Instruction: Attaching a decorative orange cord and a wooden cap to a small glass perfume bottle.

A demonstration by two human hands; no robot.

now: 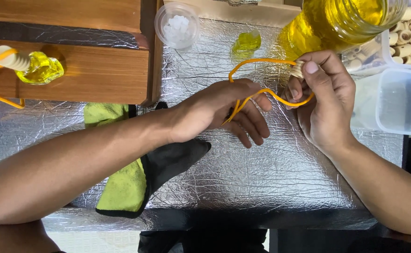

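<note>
Head view: the right hand [325,100] pinches a small ribbed cream cap [298,69] and one end of an orange cord [261,77] between thumb and fingertips. That cord loops over to the left hand [219,110], whose curled fingers grip its other stretch above the crinkled silver foil mat [261,178]. Just behind stand a big jar of yellow liquid [341,21], a tub of cream caps [404,33] and a round cup of white beads [177,24]; a green-and-black cloth [135,182] lies under the left forearm
</note>
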